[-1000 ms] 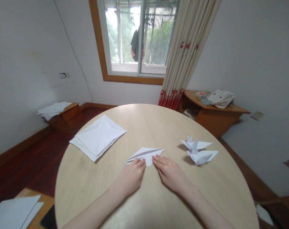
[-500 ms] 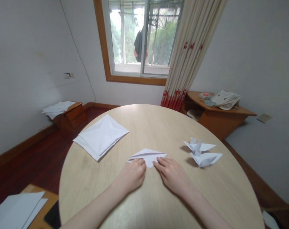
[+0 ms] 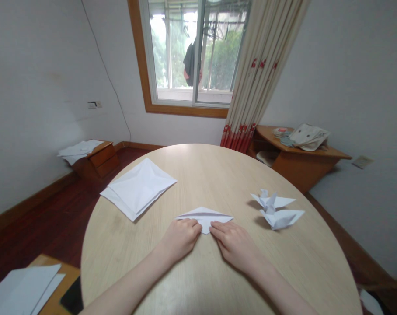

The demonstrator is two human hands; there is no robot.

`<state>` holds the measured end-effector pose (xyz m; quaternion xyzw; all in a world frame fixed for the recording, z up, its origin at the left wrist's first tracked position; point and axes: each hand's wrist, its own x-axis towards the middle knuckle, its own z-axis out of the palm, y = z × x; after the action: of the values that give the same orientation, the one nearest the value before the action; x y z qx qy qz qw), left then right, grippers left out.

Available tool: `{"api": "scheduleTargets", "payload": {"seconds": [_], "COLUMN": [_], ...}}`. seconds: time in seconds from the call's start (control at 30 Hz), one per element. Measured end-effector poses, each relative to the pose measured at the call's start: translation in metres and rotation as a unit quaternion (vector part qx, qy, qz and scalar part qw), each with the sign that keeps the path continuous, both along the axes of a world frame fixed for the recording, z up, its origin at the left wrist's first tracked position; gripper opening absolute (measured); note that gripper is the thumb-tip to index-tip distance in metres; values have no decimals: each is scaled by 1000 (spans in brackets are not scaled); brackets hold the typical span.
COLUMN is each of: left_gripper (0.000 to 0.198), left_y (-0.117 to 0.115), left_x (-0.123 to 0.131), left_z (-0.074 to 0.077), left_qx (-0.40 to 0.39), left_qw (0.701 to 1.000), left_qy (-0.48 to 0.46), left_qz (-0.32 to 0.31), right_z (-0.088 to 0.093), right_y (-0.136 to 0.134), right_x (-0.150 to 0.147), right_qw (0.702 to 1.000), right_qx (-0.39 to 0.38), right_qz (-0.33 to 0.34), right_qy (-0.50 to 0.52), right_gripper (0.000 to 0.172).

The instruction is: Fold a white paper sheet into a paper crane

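Note:
A folded sheet of white paper (image 3: 205,217) lies on the round table in front of me, wide and low, with a raised flap along its far side and a point towards me. My left hand (image 3: 182,236) grips its near left edge with curled fingers. On the near right edge, my right hand (image 3: 231,238) has its fingers together, pressed on the paper; its thumb is mostly hidden. Two folded paper cranes (image 3: 280,218) stand close together to the right of my right hand.
White paper squares (image 3: 139,186) lie stacked at the table's left. The round wooden table (image 3: 205,175) fills the middle. More paper (image 3: 24,286) rests on a low surface at lower left. A corner shelf (image 3: 303,153) stands beyond the table's right edge, near the curtain (image 3: 254,74).
The folded paper has shifted slightly towards me and to the right, and its outline looks more even. Both hands stay on its near edges. The cranes and the stack have not moved.

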<state>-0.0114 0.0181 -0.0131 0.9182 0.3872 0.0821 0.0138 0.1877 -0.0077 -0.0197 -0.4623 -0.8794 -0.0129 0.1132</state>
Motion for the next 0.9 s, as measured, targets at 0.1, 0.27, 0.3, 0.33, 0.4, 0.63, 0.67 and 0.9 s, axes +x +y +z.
{"api": "scheduleTargets", "payload": {"seconds": [0.1, 0.27, 0.3, 0.33, 0.4, 0.63, 0.67, 0.9], "left_gripper": [21, 21, 20, 20, 19, 30, 35, 46], "left_y": [1, 3, 3, 3, 3, 3, 4, 5], "left_x": [-1, -1, -1, -1, 0, 0, 0, 1], "left_z": [-1, -4, -4, -5, -5, -8, -9, -25], "left_qx": [11, 48, 57, 65, 80, 63, 52, 22], "left_qw": [1000, 998, 997, 996, 994, 983, 982, 982], "left_qy": [-5, -26, -33, -41, -59, -171, -183, -186], "left_qz": [-7, -38, -42, -43, -33, 2, -2, 4], "right_z": [1, -2, -2, -1, -1, -4, -5, -15], "right_y": [0, 5, 6, 7, 8, 5, 5, 6], "right_x": [1, 4, 4, 3, 2, -6, -7, -8], "right_qw": [1000, 1000, 1000, 999, 999, 995, 995, 990], "right_qx": [6, 25, 28, 32, 40, 89, 96, 92], "right_qz": [-2, 1, 2, 3, 6, -11, -18, -24], "right_qy": [7, 13, 12, 11, 11, 31, 37, 104], "right_gripper": [31, 26, 25, 24, 22, 25, 25, 52]}}
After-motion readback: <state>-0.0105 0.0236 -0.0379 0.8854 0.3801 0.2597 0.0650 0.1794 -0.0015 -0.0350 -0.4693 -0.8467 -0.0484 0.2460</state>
